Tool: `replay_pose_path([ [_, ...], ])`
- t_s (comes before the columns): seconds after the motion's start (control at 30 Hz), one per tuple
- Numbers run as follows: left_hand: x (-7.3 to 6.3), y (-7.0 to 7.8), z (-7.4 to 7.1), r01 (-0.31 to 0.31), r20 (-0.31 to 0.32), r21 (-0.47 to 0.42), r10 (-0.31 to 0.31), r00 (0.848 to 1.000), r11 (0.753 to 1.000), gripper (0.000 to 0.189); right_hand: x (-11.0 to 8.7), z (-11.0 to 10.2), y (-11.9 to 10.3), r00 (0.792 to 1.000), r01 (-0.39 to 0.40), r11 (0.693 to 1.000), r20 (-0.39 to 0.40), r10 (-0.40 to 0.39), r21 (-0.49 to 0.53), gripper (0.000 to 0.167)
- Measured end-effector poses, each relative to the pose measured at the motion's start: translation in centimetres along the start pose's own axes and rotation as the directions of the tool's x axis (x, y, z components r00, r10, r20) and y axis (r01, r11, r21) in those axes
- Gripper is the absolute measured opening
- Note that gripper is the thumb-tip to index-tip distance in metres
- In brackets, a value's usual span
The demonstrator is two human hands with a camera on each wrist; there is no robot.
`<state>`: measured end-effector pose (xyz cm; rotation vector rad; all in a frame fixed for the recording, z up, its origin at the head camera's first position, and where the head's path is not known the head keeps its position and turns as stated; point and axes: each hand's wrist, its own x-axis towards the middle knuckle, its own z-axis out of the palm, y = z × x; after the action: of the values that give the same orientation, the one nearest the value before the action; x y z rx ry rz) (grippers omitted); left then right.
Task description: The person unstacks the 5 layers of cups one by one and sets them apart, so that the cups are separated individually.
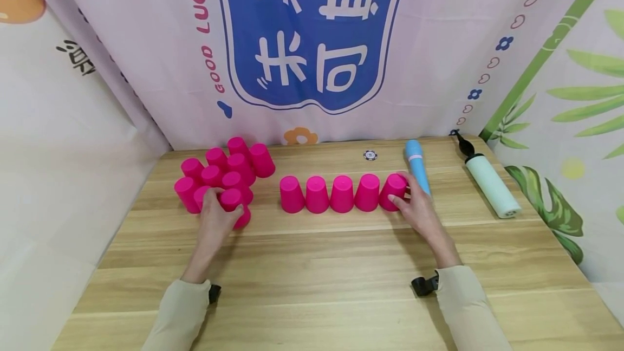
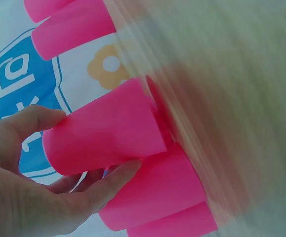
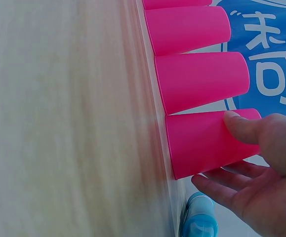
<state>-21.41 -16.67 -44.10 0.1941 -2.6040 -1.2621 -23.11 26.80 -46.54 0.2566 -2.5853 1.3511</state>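
Observation:
My left hand (image 1: 218,216) grips a pink cup (image 1: 231,198) by its sides at the near edge of a cluster of upside-down pink cups (image 1: 212,175). In the left wrist view the held cup (image 2: 103,131) overlaps another cup (image 2: 155,185), with thumb and fingers on opposite sides. To the right, my right hand (image 1: 418,207) holds the end cup (image 1: 392,193) of a straight row of upside-down pink cups (image 1: 342,194). The right wrist view has the thumb on that cup's (image 3: 207,143) near side and the fingers along its outer side; its rim is at the tabletop.
Behind the right hand lies a blue microphone-shaped object (image 1: 416,158). Farther right is a pale green hand pump (image 1: 492,186) with a black nozzle. A round poker chip (image 1: 370,155) lies near the back edge of the wooden table (image 1: 312,286). Printed cloth (image 1: 185,107) hangs behind.

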Motion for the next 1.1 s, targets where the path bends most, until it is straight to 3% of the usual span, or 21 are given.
replay_pose_path([
  [0.4, -0.1, -0.4, -0.4, -0.042, 0.069, 0.059, 0.038, 0.997, 0.997, 0.058, 0.0, -0.1, 0.2, 1.0, -0.004, 1.0, -0.009, 0.004, -0.007, 0.059],
  [0.53, -0.7, 0.1, -0.6, -0.134, 0.035, 0.125, 0.131, 0.991, 0.983, 0.062, 0.1, -0.1, 0.2, 1.0, -0.005, 1.0, -0.001, 0.005, -0.004, 0.06],
  [0.6, -1.1, 0.9, -0.7, -0.223, -0.023, 0.154, 0.229, 0.973, 0.963, 0.061, 0.1, -0.2, 0.1, 1.0, -0.007, 1.0, 0.005, 0.007, 0.001, 0.06],
  [0.7, -1.6, 2.5, -0.5, -0.375, -0.102, 0.16, 0.393, 0.914, 0.913, 0.058, 0.2, -0.4, 0.0, 1.0, -0.015, 1.0, 0.002, 0.015, 0.005, 0.059],
  [0.77, -1.4, 3.6, 0.2, -0.458, -0.109, 0.11, 0.468, 0.877, 0.882, 0.055, 0.3, -0.6, -0.1, 1.0, -0.02, 1.0, -0.003, 0.02, 0.002, 0.059],
  [0.83, -1.1, 4.5, 1.2, -0.498, -0.08, 0.056, 0.501, 0.862, 0.866, 0.056, 0.3, -0.7, -0.1, 1.0, -0.025, 1.0, -0.004, 0.025, -0.004, 0.06],
  [0.93, -0.5, 5.4, 2.8, -0.463, 0.017, -0.001, 0.463, 0.886, 0.886, 0.063, 0.3, -0.6, -0.1, 1.0, -0.028, 1.0, 0.008, 0.028, -0.005, 0.061],
  [1.03, 0.0, 6.1, 4.2, -0.379, 0.128, 0.001, 0.376, 0.918, 0.925, 0.07, 0.2, -0.3, -0.1, 1.0, -0.025, 1.0, 0.014, 0.025, 0.003, 0.06],
  [1.1, 0.3, 6.3, 5.0, -0.332, 0.177, 0.018, 0.324, 0.929, 0.943, 0.073, 0.1, -0.1, -0.2, 1.0, -0.015, 1.0, 0.012, 0.015, 0.009, 0.058],
])
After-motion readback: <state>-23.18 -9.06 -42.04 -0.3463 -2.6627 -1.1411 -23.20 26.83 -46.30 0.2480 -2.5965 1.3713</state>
